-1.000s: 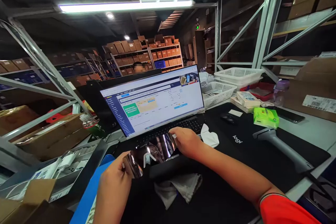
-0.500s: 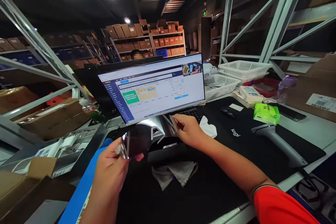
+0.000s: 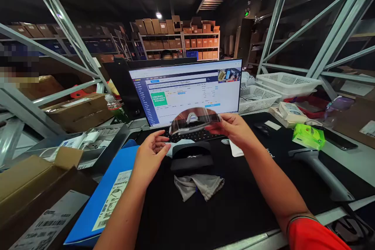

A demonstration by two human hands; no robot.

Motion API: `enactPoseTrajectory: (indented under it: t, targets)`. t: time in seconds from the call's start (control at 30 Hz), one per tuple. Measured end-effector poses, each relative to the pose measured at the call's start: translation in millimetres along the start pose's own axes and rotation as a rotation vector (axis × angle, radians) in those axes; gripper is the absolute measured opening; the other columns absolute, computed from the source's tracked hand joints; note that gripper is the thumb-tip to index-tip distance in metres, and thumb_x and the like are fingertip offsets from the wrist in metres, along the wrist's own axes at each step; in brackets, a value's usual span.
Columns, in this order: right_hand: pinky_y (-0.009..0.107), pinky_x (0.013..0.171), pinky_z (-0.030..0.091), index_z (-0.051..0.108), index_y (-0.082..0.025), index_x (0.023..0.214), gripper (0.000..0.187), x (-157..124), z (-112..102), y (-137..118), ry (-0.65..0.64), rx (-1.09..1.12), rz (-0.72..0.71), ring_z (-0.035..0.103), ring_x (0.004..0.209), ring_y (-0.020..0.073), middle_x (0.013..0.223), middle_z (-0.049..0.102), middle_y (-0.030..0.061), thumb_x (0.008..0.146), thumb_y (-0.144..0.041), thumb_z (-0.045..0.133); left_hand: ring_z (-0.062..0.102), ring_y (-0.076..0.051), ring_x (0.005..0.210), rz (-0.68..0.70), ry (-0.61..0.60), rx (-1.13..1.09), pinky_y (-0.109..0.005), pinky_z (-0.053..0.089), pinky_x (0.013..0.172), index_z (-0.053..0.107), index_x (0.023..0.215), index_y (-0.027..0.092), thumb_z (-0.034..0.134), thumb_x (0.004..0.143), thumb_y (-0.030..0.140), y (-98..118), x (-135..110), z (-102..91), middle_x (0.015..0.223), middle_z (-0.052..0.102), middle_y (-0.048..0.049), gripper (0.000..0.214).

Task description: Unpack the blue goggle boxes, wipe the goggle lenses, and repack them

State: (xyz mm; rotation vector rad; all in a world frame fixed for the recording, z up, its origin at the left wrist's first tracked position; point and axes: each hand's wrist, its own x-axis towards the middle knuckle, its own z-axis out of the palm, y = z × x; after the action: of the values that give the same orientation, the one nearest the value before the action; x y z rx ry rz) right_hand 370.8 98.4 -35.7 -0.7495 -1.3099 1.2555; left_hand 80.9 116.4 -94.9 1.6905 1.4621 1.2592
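Brown-tinted glasses [image 3: 195,121] are held up above and slightly beyond the black case [image 3: 191,164], in front of the monitor [image 3: 190,91]. Above and right of the case, the right hand [image 3: 236,129] pinches their right end between thumb and fingers. The left hand [image 3: 150,154], just left of the case, is half open with fingers loosely bent, holding nothing, near the glasses' other end. Grey cloth [image 3: 202,187] lies crumpled just nearer than the case; farther left of it sits a blue box [image 3: 101,193], and well to its right a scanner [image 3: 320,170].
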Motion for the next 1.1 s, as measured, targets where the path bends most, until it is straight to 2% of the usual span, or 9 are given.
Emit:
enactPoseTrajectory:
  t: [0.07,0.13,0.3,0.5,0.63,0.8,0.93,1.1]
  targets:
    - [0.034,0.084,0.063,0.079,-0.018,0.098,0.043,3.8,-12.8,-6.2,0.109,-0.021,-0.065,0.077,0.091,0.0218,0.091,0.079,0.0069,0.071,-0.051,0.088,0.065,-0.029,0.106,-0.090,0.042,0.159,-0.047,0.052,0.097,0.055,0.131,0.012,0.063,0.082,0.033,-16.7,12.8,11.6,0.119,0.066,-0.0161,0.054]
    - [0.035,0.085,0.062,0.079,-0.019,0.097,0.043,6.6,-24.9,-11.4,0.161,-0.041,-0.093,0.077,0.089,0.0210,0.094,0.079,0.0067,0.069,-0.050,0.090,0.060,-0.031,0.115,-0.204,0.085,0.314,-0.052,0.047,0.103,0.056,0.128,0.010,0.061,0.087,0.027,-36.2,24.7,24.7,0.127,0.060,-0.0188,0.045]
    - [0.038,0.084,0.063,0.080,-0.019,0.098,0.044,4.4,-34.9,-16.8,0.109,-0.161,-0.089,0.076,0.087,0.0223,0.089,0.079,0.0065,0.071,-0.053,0.087,0.060,-0.027,0.115,-0.434,0.087,0.529,-0.050,0.051,0.099,0.058,0.126,0.015,0.062,0.096,0.035,-76.2,39.4,50.3,0.131,0.059,-0.0124,0.036]
    - [0.041,0.082,0.064,0.079,-0.020,0.096,0.039,-1.5,-28.5,-17.4,0.074,-0.254,-0.090,0.076,0.086,0.0246,0.085,0.079,0.0065,0.079,-0.055,0.081,0.063,-0.025,0.111,-0.542,0.032,0.620,-0.047,0.055,0.095,0.060,0.125,0.015,0.064,0.095,0.036,-103.1,44.8,56.5,0.127,0.062,-0.0118,0.036]
    - [0.039,0.080,0.064,0.079,-0.021,0.100,0.036,-0.1,-29.1,-15.6,0.061,-0.261,-0.083,0.077,0.085,0.0238,0.087,0.079,0.0062,0.080,-0.051,0.082,0.065,-0.023,0.105,-0.565,0.017,0.616,-0.045,0.057,0.091,0.062,0.121,0.015,0.062,0.096,0.041,-115.2,47.8,51.6,0.119,0.066,-0.0103,0.036]
    - [0.037,0.080,0.065,0.079,-0.019,0.098,0.036,3.0,-26.9,-10.1,0.040,-0.292,-0.067,0.077,0.085,0.0232,0.084,0.079,0.0059,0.080,-0.051,0.081,0.066,-0.023,0.103,-0.515,0.054,0.610,-0.044,0.058,0.089,0.057,0.129,0.016,0.059,0.098,0.041,-119.6,45.8,50.2,0.121,0.065,-0.0104,0.040]
    - [0.035,0.080,0.065,0.079,-0.019,0.097,0.037,3.3,-24.3,-6.4,0.031,-0.322,-0.052,0.077,0.085,0.0227,0.086,0.080,0.0062,0.081,-0.052,0.080,0.065,-0.022,0.105,-0.441,0.059,0.595,-0.043,0.058,0.090,0.064,0.117,0.016,0.062,0.097,0.035,-119.4,42.2,56.0,0.122,0.064,-0.0093,0.028]
    - [0.035,0.078,0.064,0.079,-0.019,0.096,0.039,4.7,-24.6,-2.0,0.061,-0.337,-0.045,0.078,0.084,0.0236,0.086,0.080,0.0067,0.080,-0.054,0.081,0.064,-0.023,0.108,-0.411,0.169,0.582,-0.044,0.058,0.090,0.061,0.122,0.016,0.060,0.098,0.035,-119.0,39.1,56.8,0.129,0.061,-0.0107,0.031]
